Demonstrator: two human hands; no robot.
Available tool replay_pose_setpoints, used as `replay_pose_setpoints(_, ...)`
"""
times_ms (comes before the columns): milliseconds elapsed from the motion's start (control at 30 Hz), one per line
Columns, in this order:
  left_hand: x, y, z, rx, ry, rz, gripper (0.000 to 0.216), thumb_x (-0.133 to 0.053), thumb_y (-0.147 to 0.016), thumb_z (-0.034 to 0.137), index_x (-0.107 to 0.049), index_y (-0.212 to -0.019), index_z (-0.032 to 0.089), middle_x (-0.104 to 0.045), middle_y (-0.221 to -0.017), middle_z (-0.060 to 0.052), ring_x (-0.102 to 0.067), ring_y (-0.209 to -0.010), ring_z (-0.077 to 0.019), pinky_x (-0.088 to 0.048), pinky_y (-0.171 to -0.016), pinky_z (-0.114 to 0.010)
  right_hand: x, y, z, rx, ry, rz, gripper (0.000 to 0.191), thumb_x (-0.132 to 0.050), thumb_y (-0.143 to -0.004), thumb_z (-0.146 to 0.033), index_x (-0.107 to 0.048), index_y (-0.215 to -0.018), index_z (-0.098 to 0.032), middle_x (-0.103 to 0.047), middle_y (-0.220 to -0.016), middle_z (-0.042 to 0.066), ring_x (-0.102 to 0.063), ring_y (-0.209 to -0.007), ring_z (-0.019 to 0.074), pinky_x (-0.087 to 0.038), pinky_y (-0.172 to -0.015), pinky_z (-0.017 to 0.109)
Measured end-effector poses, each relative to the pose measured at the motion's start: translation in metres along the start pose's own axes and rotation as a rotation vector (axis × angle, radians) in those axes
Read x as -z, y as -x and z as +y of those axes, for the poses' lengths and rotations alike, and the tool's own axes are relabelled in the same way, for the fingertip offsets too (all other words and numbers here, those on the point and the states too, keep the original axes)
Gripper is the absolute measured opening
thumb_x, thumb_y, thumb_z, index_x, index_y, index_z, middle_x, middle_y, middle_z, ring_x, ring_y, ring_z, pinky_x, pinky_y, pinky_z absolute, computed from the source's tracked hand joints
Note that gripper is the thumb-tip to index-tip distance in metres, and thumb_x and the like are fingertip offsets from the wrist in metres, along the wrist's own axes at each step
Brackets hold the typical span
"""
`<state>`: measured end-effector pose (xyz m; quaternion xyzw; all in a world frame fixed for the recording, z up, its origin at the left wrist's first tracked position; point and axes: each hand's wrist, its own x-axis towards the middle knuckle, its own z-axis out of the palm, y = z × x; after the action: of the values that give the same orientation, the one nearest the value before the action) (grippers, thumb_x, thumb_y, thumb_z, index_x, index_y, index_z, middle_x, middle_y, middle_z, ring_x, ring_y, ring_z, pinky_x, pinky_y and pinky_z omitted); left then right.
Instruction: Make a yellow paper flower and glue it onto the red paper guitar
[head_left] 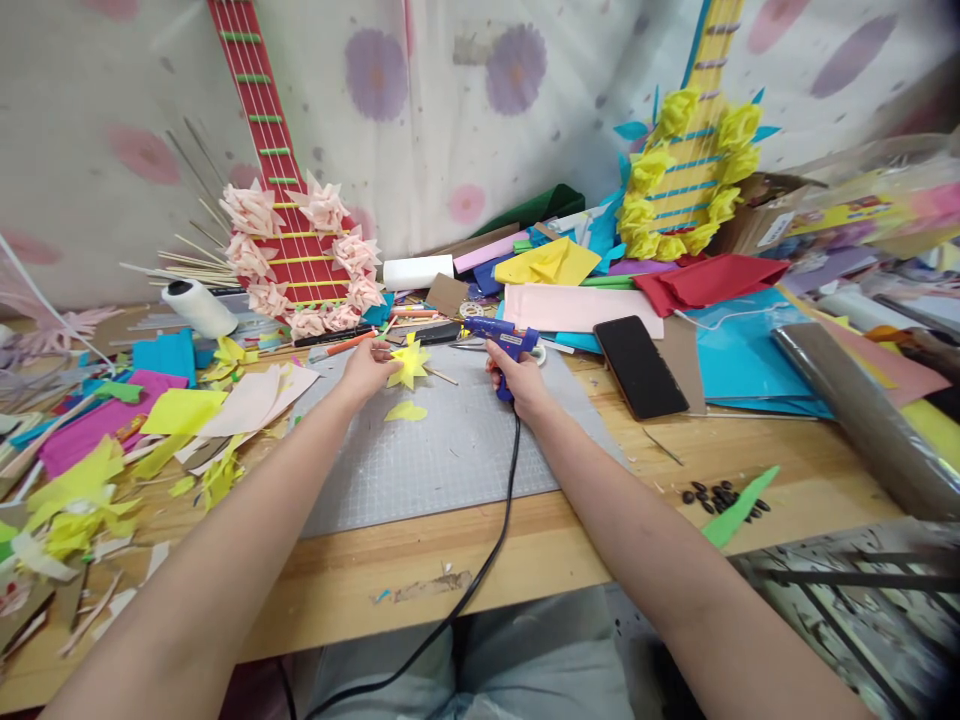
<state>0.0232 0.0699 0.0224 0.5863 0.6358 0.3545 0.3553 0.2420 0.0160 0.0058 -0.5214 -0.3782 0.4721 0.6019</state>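
Observation:
My left hand [369, 368] pinches the edge of a yellow paper flower [409, 363] with pointed petals, above the grey cutting mat [457, 450]. A thin stick [442, 376] shows just to the right of the flower. Wrapped around the handle of a blue glue gun [513, 342] is my right hand [517, 380]. The gun's nozzle points left toward the flower, a short gap apart from it. Its black cord [504, 520] runs down over the table edge. A loose yellow paper petal [406, 411] lies on the mat below the flower.
A red paper guitar [300, 270] with pink flowers and a yellow one [686, 180] stand at the back. Paper scraps [82, 490] crowd the left. On the right lie a phone [641, 366], black beads [724, 497], blue sheets [750, 350] and a brown roll [862, 410].

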Motion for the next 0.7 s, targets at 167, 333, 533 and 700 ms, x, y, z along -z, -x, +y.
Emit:
replay_pose_setpoints(167,0.0,0.003,0.005,0.075,0.04,-0.015,0.042,-0.066,-0.055,0.02,-0.049,-0.092,0.016,-0.059,-0.088,-0.006,-0.058,-0.07,-0.0147,-0.046,-0.061,-0.027,0.0,0.0,-0.001,-0.002,0.003,0.004,0.038,-0.064,-0.06,-0.053,-0.05,-0.065,-0.018,-0.051,-0.055,-0.004,-0.039,-0.039,0.0036,-0.033,-0.035,0.017)
replay_pose_setpoints(333,0.002,0.004,0.012,0.124,0.024,-0.005,0.035,-0.063,-0.056,0.025,-0.052,-0.088,0.017,-0.059,-0.091,-0.008,-0.059,-0.078,-0.0177,-0.047,-0.058,-0.027,0.0,0.0,0.0,0.006,-0.012,0.003,0.039,-0.064,-0.06,-0.053,-0.05,-0.064,-0.017,-0.051,-0.055,-0.004,-0.039,-0.039,0.004,-0.034,-0.035,0.018)
replay_pose_setpoints(533,0.0,-0.002,0.009,0.076,-0.118,-0.03,0.037,-0.065,-0.055,0.024,-0.053,-0.089,0.017,-0.06,-0.084,-0.005,-0.057,-0.064,-0.0147,-0.045,-0.056,-0.027,0.0,0.0,0.0,0.017,-0.007,0.001,0.038,-0.064,-0.06,-0.053,-0.051,-0.064,-0.017,-0.051,-0.054,-0.004,-0.039,-0.039,0.0038,-0.034,-0.035,0.018)
replay_pose_setpoints(700,-0.002,-0.001,0.008,0.12,-0.089,-0.014,0.034,-0.066,-0.054,0.025,-0.053,-0.086,0.018,-0.06,-0.083,-0.006,-0.058,-0.063,-0.0165,-0.046,-0.055,-0.029,0.0,0.0,0.001,0.039,0.004,-0.007,0.038,-0.063,-0.061,-0.053,-0.051,-0.063,-0.017,-0.052,-0.054,-0.003,-0.039,-0.039,0.0042,-0.034,-0.035,0.018)
